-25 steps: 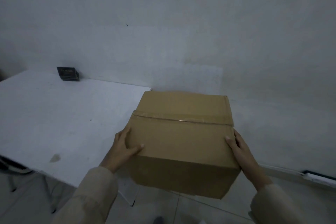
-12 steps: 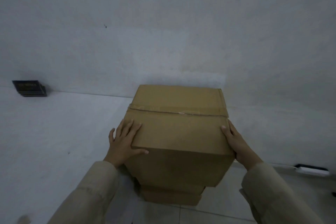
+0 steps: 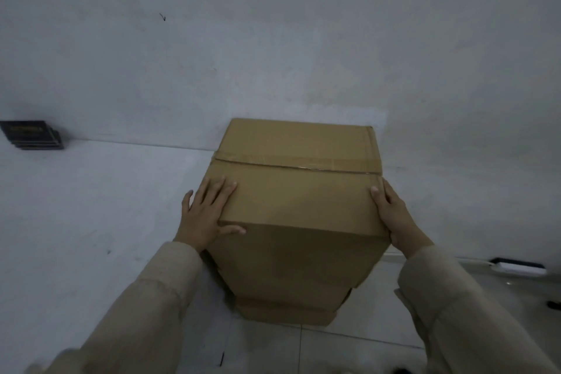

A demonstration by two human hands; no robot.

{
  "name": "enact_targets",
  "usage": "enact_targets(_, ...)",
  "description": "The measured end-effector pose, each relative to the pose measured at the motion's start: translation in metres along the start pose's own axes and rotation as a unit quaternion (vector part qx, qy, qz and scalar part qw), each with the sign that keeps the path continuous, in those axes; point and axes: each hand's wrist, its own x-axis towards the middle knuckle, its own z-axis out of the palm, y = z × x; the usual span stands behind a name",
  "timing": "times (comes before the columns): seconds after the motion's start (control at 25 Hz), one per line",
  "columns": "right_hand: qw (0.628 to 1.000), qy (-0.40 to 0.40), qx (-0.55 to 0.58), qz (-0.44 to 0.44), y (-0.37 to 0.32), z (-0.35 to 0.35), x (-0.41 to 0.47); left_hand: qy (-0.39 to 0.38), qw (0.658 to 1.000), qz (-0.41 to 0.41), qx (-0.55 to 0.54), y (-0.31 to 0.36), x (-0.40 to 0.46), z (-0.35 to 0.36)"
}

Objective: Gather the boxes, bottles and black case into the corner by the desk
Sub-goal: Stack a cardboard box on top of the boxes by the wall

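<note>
A large taped cardboard box (image 3: 299, 191) stands against the wall, right beside the white desk (image 3: 91, 215). It rests on another cardboard box (image 3: 285, 313), of which only the lower edge shows. My left hand (image 3: 206, 215) lies flat on the top box's near left corner, thumb on its front face. My right hand (image 3: 394, 215) presses against its right edge. Both hands grip the top box between them. No bottles or black case are in view.
A small stack of dark flat items (image 3: 30, 135) sits on the desk against the wall at far left. A dark and white strip (image 3: 519, 267) lies on the floor by the wall at right. Tiled floor (image 3: 349, 349) lies in front of the boxes.
The box has gone from being carried in the air to standing on the lower box by the desk. My left hand shifted from the box's side onto its top.
</note>
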Motion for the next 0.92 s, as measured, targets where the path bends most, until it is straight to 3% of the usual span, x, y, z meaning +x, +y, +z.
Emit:
enact_targets(0.16,0.997,0.076,-0.025,-0.017,0.012,0.000,0.006,-0.018,0.998,-0.061,0.015,0.013,-0.006,-0.004)
enact_targets(0.28,0.982,0.145,0.117,0.033,0.020,-0.004,-0.004,0.044,0.981,-0.167,-0.086,0.042,-0.034,0.009)
enact_targets(0.4,0.975,0.055,0.187,0.102,0.054,-0.014,-0.041,0.172,0.951,-0.195,-0.168,0.073,-0.073,0.042)
enact_targets(0.52,0.984,-0.058,0.096,0.135,0.117,-0.021,-0.070,0.144,0.943,-0.189,-0.235,0.084,-0.095,0.084)
enact_targets(0.6,0.989,-0.119,0.018,0.088,0.163,-0.022,-0.072,0.093,0.947,-0.194,-0.239,0.083,-0.100,0.123)
enact_targets(0.76,0.985,-0.130,-0.117,-0.010,0.229,-0.013,-0.068,0.072,0.946,-0.166,-0.268,0.080,-0.096,0.202)
enact_targets(0.92,0.991,-0.078,-0.082,-0.077,0.260,0.006,-0.053,0.164,0.945,-0.123,-0.257,0.072,-0.074,0.276)
